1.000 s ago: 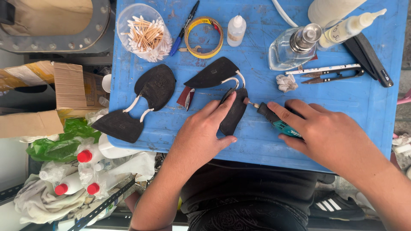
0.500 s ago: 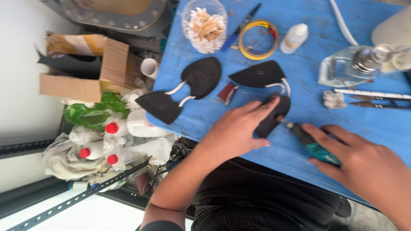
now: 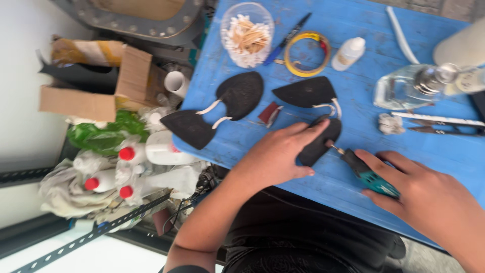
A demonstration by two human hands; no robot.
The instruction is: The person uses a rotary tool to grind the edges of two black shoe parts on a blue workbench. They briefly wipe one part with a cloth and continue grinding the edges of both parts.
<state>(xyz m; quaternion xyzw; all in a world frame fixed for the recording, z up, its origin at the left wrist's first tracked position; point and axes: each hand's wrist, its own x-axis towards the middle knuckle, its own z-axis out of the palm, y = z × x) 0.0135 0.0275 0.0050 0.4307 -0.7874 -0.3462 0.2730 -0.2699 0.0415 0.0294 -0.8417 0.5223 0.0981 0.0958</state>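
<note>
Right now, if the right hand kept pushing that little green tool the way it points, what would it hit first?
The right hand aims the green tool up-left; its tip already looks against the black pad under the left hand.

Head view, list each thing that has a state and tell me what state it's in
Left hand: flat on black piece
Right hand: gripping rotary tool, tip at the piece
Cardboard box: open
White bottle: capped
Swab tub: uncovered

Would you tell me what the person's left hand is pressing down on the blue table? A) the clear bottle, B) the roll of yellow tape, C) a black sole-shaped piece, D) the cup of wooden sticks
C: the left hand lies flat on the black sole-shaped piece, while the right hand holds the green-handled tool against its edge.
</note>
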